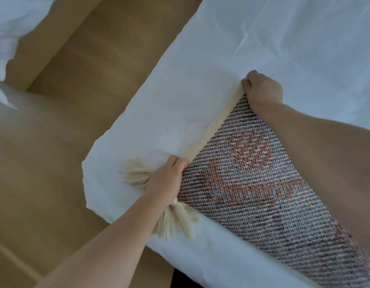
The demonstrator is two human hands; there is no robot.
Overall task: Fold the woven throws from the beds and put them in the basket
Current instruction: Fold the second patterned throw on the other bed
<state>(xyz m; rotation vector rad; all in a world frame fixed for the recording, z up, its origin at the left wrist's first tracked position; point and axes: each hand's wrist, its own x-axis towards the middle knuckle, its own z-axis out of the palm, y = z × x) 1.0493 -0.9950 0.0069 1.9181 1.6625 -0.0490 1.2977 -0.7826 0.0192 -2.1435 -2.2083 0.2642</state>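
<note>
Throw (252, 183), grey weave with an orange-red motif, spread flat on the near corner of a white bed (284, 38). A cream border (213, 125) runs along one edge of the throw, stretched straight between the two hands. Left hand (165, 175): fingers curled round the near end of the border, at the throw's corner. Cream tassels (136, 173) fan out beside this hand, and a second bunch (180, 221) lies under the wrist at the mattress edge. Right hand (261, 90): closed in a fist on the far end of the border. The right forearm crosses above the weave. Tan floor (65, 100) lies left of the bed. White bedding of a second bed (7, 38) shows at upper left.
</note>
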